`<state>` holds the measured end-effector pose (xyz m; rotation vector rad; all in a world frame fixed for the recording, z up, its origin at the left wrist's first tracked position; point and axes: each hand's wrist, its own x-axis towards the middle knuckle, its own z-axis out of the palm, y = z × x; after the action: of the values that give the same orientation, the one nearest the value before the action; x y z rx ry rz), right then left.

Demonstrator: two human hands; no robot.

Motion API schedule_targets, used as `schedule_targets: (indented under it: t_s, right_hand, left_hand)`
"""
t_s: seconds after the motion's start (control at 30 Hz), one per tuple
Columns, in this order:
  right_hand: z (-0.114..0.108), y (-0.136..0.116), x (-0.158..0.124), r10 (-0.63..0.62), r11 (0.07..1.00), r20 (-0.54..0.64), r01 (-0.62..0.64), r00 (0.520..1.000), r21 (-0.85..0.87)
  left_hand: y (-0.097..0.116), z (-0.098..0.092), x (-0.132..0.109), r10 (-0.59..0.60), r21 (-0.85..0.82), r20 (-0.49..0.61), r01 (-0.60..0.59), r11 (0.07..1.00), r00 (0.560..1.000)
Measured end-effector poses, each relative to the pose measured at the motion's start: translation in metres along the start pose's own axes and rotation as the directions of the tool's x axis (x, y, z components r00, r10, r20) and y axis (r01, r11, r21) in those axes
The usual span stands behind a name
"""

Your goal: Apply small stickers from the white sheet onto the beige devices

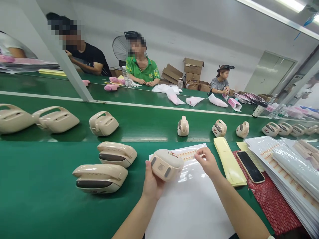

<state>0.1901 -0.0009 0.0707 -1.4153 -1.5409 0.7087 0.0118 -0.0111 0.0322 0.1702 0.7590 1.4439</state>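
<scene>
At the left of the green tabletop two beige casings lie on their sides, just beside the work (no red mark shows on them from here). The left hand is closed round a third casing, held tilted over a sticker sheet; a small red mark shows on its upper face. The sheet looks mostly bare, with stickers only along its top rows, where the right hand has fingers drawn narrow, pinching. Right of that lie a yellow strip, a phone and a stack of fuller sheets. By my judgement this piece is midway, and the two at left are undone.
</scene>
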Motion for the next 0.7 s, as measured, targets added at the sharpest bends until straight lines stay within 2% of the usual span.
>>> schedule_targets:
  t_s: [0.07,0.1,0.17,0.23,0.3,0.33,0.37,0.47,0.53,0.63,0.7]
  right_hand:
    - [-0.003,0.019,0.001,0.159,0.978,0.120,-0.140,0.980,-0.154]
    - [-0.002,0.028,0.000,0.199,0.952,0.167,-0.150,0.966,-0.268]
    - [0.001,0.040,-0.003,0.213,0.856,0.231,-0.067,0.949,-0.513]
    - [0.004,0.042,-0.004,0.197,0.707,0.292,0.071,0.936,-0.704]
    - [0.011,0.034,0.001,0.184,0.593,0.336,0.169,0.924,-0.787]
    - [0.016,0.028,0.006,0.163,0.579,0.357,0.204,0.920,-0.790]
    - [0.022,0.022,0.013,0.123,0.597,0.382,0.239,0.916,-0.766]
    - [0.054,0.006,0.036,-0.071,0.744,0.448,0.347,0.891,-0.571]
    - [0.082,0.001,0.050,-0.157,0.825,0.432,0.358,0.888,-0.437]
    - [0.117,0.001,0.062,-0.148,0.885,0.374,0.291,0.916,-0.363]
    - [0.131,0.004,0.065,-0.150,0.900,0.336,0.269,0.930,-0.344]
  left_hand:
    - [0.007,-0.005,0.004,0.030,-0.104,0.119,-0.018,0.994,0.992]
    - [0.012,-0.008,0.006,0.057,-0.151,0.186,-0.029,0.988,0.981]
    - [0.020,-0.016,0.010,0.129,-0.237,0.300,-0.057,0.970,0.945]
    - [0.028,-0.022,0.014,0.214,-0.301,0.391,-0.096,0.949,0.895]
    - [0.035,-0.026,0.016,0.283,-0.332,0.453,-0.135,0.934,0.845]
    - [0.038,-0.027,0.017,0.305,-0.340,0.470,-0.149,0.929,0.829]
    - [0.040,-0.028,0.017,0.315,-0.347,0.479,-0.153,0.925,0.819]
    - [0.042,-0.030,0.019,0.302,-0.366,0.486,-0.123,0.923,0.820]
    - [0.041,-0.032,0.020,0.287,-0.380,0.499,-0.092,0.920,0.818]
    - [0.037,-0.033,0.020,0.271,-0.417,0.540,-0.026,0.909,0.797]
    - [0.033,-0.033,0.020,0.252,-0.439,0.571,0.031,0.898,0.781]
